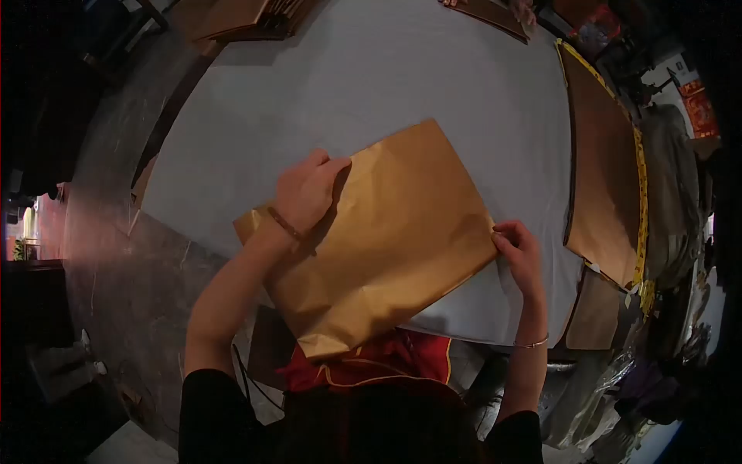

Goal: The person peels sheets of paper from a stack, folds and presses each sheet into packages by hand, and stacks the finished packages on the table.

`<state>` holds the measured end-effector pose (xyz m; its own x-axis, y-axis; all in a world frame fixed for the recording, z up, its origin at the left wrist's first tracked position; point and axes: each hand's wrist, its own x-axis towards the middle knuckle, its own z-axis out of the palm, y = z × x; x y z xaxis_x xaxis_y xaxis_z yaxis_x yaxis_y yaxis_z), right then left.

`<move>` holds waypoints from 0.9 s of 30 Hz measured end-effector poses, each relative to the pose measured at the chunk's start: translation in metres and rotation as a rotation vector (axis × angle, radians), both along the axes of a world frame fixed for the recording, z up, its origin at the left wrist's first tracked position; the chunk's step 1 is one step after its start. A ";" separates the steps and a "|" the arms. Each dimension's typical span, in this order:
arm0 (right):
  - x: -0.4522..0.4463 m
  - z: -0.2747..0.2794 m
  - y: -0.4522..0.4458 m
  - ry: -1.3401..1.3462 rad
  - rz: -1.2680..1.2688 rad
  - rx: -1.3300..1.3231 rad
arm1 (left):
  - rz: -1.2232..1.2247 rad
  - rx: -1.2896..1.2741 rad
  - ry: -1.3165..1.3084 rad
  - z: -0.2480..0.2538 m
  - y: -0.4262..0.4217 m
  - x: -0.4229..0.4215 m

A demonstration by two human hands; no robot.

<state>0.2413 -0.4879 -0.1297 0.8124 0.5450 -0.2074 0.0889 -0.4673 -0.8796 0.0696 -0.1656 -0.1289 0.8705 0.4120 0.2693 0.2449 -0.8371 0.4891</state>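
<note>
Left hand [311,189] grips the upper-left edge of a golden-brown paper sheet [410,209] at the centre of the frame, while the right hand [519,251] pinches its right corner. Creased and not yet set down flat on the pale tabletop [371,77], it seems mid-handling; similar brown pieces [232,19] lie stacked at upper left, their state unclear.

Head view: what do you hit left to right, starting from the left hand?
Left hand → right hand → yellow-edged brown panel → red item. Gold sheet left out: it overlaps the left hand and reaches the right fingertips.
</note>
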 end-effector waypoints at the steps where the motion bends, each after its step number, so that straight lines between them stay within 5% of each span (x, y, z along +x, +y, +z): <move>1: -0.001 0.001 0.001 0.015 -0.003 0.014 | -0.005 0.020 0.015 0.000 0.000 -0.001; 21: -0.005 -0.001 0.005 -0.054 -0.066 -0.017 | -0.027 0.110 0.004 -0.013 0.005 -0.002; 23: -0.015 0.005 0.024 -0.753 0.042 -0.198 | -0.018 0.101 0.060 -0.011 0.003 0.001; 27: -0.034 0.021 0.097 -0.911 0.403 -0.190 | -0.020 0.130 0.080 -0.007 0.003 0.001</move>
